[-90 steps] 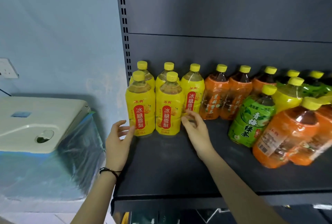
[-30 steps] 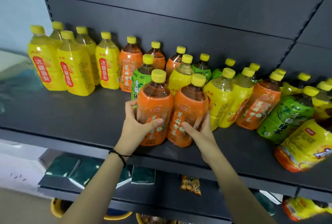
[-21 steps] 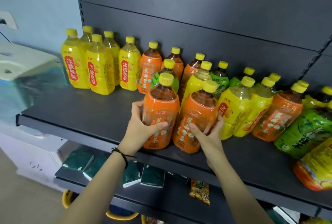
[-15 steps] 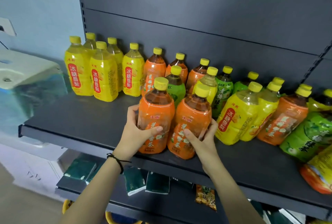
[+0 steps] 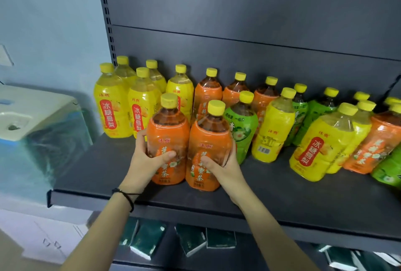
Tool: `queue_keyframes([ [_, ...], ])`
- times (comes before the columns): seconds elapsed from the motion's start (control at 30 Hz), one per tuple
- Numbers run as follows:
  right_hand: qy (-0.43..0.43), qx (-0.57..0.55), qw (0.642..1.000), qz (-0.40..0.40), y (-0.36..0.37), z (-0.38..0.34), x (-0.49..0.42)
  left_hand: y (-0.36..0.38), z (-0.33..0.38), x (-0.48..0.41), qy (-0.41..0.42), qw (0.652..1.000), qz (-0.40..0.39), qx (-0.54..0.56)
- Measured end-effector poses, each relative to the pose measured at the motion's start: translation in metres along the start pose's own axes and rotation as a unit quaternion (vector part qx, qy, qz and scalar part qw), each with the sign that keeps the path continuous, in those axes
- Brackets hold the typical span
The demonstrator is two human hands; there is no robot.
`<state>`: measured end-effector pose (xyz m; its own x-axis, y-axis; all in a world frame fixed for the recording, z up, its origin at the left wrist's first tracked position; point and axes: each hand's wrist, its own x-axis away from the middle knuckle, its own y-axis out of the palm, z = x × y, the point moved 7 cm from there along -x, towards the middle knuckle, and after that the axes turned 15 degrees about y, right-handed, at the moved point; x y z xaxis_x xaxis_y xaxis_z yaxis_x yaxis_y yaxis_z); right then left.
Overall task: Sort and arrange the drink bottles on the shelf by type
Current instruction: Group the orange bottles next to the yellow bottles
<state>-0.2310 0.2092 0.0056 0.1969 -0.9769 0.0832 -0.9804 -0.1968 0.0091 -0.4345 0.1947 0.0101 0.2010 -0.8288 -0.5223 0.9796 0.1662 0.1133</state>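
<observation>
Two orange tea bottles with yellow caps stand upright side by side near the front of the dark shelf (image 5: pixel 91 175). My left hand (image 5: pixel 145 162) grips the left orange bottle (image 5: pixel 168 131), my right hand (image 5: pixel 221 166) grips the right orange bottle (image 5: pixel 209 140). Several yellow pear-drink bottles (image 5: pixel 112 108) are grouped at the shelf's left end. Three orange bottles (image 5: pixel 208 95) line the back wall to their right. A green tea bottle (image 5: pixel 243 127) and a yellow bottle (image 5: pixel 273 127) stand just right of my hands. Mixed yellow, orange and green bottles (image 5: pixel 321 142) crowd the right side.
A white appliance wrapped in blue plastic film (image 5: pixel 32 123) sits left of the shelf against the pale wall. A lower shelf holds dark green packets (image 5: pixel 191 240). The perforated upright (image 5: pixel 106 19) marks the shelf's left edge.
Both hands have slid the two orange bottles leftward along the shelf front, closer to the yellow group. The grips are unchanged. Three seconds ago my hands were at the yellow bottles.
</observation>
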Motion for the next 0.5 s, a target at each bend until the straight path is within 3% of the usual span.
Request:
queue_keyframes([
  [0.23, 0.003, 0.016, 1.0, 0.001, 0.014, -0.001, -0.031, -0.017, -0.014, -0.021, 0.008, 1.0, 0.002, -0.007],
  [0.5, 0.021, 0.015, 0.999, 0.019, 0.017, -0.005, -0.064, -0.016, -0.027, -0.029, 0.05, 0.996, 0.065, -0.041],
])
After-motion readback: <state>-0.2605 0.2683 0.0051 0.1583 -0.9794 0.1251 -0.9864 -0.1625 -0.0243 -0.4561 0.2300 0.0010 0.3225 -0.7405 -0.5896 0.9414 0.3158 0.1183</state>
